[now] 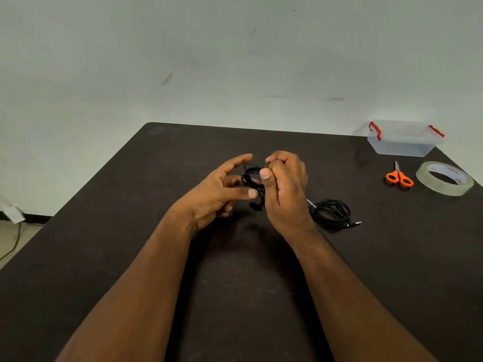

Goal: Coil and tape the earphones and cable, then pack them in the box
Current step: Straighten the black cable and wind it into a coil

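Black earphones (252, 180) hang in loose loops between my two hands above the dark table (130, 231). My right hand (285, 189) is closed around the wire, thumb pressed on top. My left hand (222, 192) has its fingers spread, and the loops run around them; the earbuds dangle just below. A black cable (330, 214) lies coiled on the table to the right of my right wrist, with its plug pointing right. The clear plastic box (403, 138) with red clips stands at the far right, lid on.
Orange-handled scissors (399, 176) lie in front of the box. A roll of clear tape (444, 178) sits beside them near the table's right edge. A pale wall rises behind the table, and floor with a loose wire shows at the left.
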Available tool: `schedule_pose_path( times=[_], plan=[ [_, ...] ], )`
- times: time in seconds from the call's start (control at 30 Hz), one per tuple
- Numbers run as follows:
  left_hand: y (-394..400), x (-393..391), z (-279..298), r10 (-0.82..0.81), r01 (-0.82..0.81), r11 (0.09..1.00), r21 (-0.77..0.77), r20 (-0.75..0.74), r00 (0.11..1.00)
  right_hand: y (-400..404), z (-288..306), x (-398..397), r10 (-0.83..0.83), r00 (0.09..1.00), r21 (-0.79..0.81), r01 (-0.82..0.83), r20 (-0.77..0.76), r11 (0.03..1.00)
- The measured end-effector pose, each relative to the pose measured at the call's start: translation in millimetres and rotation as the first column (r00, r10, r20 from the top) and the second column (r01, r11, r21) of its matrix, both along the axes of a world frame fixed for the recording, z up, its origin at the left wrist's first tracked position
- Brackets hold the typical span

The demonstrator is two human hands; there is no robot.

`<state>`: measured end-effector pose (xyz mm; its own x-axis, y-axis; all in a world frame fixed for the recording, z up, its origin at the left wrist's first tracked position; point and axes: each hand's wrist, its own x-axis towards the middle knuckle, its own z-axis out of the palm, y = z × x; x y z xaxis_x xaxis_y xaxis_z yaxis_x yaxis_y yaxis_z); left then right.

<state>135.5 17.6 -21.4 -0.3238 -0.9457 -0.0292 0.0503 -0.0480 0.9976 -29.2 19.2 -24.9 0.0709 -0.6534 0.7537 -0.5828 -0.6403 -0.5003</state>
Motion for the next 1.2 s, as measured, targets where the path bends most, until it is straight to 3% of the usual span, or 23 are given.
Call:
schedule_pose_path(
  times=[0.2, 0.37, 0.5, 0.7, 0.87, 0.97, 1.13, 1.2],
  plan=[
    [4, -9, 3, 0.111, -0.109, 0.968, -0.226, -0.005, 0.994, 4, 3, -2, 0.077, 0.997, 0.094, -0.073, -0.032, 0.993],
    [2, -12, 5, -0.031, 0.004, 0.955, -0.297, -0.084, 0.996, 4, 7, -8, 0.189, 0.981, 0.269, -0.171, -0.042, 0.948],
    [3, -10, 6, 0.045, -0.077, 0.931, -0.356, -0.098, 0.994, 5, 12, -12, 0.245, 0.968, 0.319, -0.215, -0.057, 0.923],
    [6, -16, 6, 0.054, -0.059, 0.902, -0.428, -0.022, 0.998, 3, 13, -19, 0.285, 0.957, 0.393, -0.242, -0.053, 0.887],
    [5, -16, 4, 0.143, -0.136, 0.911, -0.389, -0.011, 0.990, 0, 10, -22, 0.267, 0.963, 0.382, -0.232, -0.042, 0.895],
    [5, -19, 4, 0.110, -0.124, 0.949, -0.289, -0.067, 0.992, -6, 3, -23, 0.163, 0.983, 0.277, -0.133, -0.089, 0.952],
    [7, -25, 5, -0.065, 0.057, 0.998, -0.036, -0.337, 0.939, -10, -5, -20, 0.013, 0.995, 0.085, -0.004, -0.103, 0.996],
    [7, -28, 5, -0.045, 0.039, 0.999, -0.024, -0.335, 0.941, -9, -5, -18, 0.008, 0.999, 0.048, -0.006, -0.039, 0.999]
  ],
)
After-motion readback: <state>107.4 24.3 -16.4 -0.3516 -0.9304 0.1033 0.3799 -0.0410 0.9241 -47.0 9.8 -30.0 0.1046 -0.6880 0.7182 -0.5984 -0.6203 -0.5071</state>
